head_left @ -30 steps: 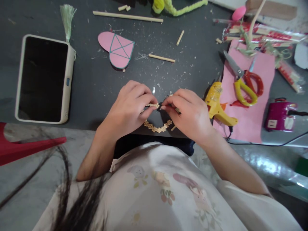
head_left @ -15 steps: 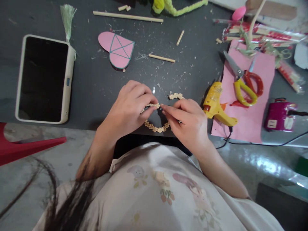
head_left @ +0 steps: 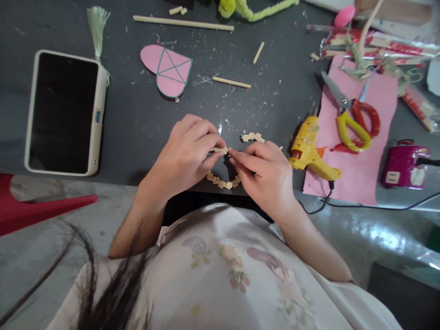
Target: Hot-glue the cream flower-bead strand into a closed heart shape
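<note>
A heart-shaped outline of small tan wooden discs (head_left: pixel 223 182) lies at the near edge of the dark table (head_left: pixel 137 119). My left hand (head_left: pixel 187 156) pinches the upper left run of discs between thumb and fingers. My right hand (head_left: pixel 266 172) pinches close beside it at the heart's middle dip, fingertips touching the same strip. A short loose strip of discs (head_left: pixel 252 136) lies just beyond my right hand.
A yellow glue gun (head_left: pixel 309 153) rests at the right on pink paper (head_left: pixel 360 137) with red-and-yellow scissors (head_left: pixel 354 121). A phone (head_left: pixel 63 112) lies at the left. A pink heart cutout (head_left: pixel 167 68) and wooden sticks (head_left: pixel 231 82) lie farther back. A magenta device (head_left: pixel 402 165) sits at far right.
My right hand drew back toward me and uncovered the short loose strip of discs behind it. My left hand kept its pinch on the heart outline.
</note>
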{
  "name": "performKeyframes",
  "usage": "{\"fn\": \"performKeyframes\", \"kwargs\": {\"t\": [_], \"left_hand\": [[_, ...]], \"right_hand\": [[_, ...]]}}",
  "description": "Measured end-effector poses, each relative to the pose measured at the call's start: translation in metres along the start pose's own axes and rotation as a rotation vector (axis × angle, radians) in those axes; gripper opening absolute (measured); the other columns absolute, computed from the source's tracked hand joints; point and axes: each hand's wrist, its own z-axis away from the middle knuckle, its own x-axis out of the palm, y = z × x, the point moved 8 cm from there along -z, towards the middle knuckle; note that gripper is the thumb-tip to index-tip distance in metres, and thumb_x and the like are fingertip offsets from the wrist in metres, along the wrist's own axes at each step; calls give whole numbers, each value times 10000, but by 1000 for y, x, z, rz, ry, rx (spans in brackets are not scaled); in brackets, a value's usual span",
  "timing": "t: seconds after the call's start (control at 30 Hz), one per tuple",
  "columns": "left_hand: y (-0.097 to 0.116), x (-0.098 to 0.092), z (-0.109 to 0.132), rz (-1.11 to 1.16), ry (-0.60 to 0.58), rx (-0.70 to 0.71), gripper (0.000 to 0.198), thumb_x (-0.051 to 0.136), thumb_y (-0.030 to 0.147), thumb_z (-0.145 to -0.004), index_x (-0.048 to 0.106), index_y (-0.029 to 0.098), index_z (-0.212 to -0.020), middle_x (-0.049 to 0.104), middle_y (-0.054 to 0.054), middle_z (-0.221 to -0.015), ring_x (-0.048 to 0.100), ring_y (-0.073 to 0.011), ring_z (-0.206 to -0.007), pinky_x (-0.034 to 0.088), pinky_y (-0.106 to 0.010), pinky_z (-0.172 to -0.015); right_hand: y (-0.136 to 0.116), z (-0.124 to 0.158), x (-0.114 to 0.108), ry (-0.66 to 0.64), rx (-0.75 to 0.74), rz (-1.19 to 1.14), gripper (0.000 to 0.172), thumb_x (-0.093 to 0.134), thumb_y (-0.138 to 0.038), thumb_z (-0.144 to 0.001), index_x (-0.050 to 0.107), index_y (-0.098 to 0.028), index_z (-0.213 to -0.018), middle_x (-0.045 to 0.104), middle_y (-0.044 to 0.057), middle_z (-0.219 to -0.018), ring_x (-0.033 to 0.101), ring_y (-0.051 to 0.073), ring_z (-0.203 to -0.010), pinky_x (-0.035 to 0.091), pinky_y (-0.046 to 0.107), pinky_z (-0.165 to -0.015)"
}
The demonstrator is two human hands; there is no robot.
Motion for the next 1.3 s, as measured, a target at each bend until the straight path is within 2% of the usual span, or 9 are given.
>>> {"fn": "performKeyframes", "kwargs": {"t": [0.27,0.43,0.57,0.87,1.07,1.3], "left_hand": [[2,-2,0,-77,16,5,119,572,332,-966,668,264,-975,675,-38,-998,569,-245,-1036,445,-410,-854],[7,-12,4,-102,21,-3,167,568,307,-964,681,241,-1067,689,-63,-1078,571,-271,-1054,429,-458,-867],[13,-17,9,-131,-21,-4,128,575,289,-960,683,280,-1029,692,-37,-1114,572,-266,-1060,423,-471,-882],[17,-16,12,-142,-82,4,161,541,274,-982,662,311,-1083,707,-37,-1101,589,-283,-1087,424,-509,-907],[15,-14,15,-109,-78,23,209,562,251,-975,642,315,-1158,698,-34,-1126,601,-283,-1121,426,-507,-953],[18,-13,13,-159,-95,59,193,536,255,-985,640,295,-1143,695,-44,-1093,593,-274,-1119,449,-480,-935]], "right_hand": [[1,2,-1,-72,-10,128,242,536,-191,-960,756,-160,-1056,634,47,-769,468,171,-708,402,332,-671],[-3,4,0,-139,15,150,286,497,-190,-964,735,-140,-1112,633,64,-794,459,196,-738,401,347,-684],[-4,4,2,-161,46,142,300,506,-193,-954,727,-134,-1148,634,61,-800,467,203,-750,389,359,-689],[-1,3,7,-170,94,79,304,470,-207,-975,729,-164,-1128,625,53,-780,472,191,-750,390,347,-688],[-2,1,8,-176,82,81,299,469,-207,-969,737,-162,-1093,620,54,-775,462,196,-749,378,351,-684],[-6,2,9,-191,56,138,308,454,-211,-975,725,-162,-1113,620,56,-769,441,203,-740,364,362,-675]]}}
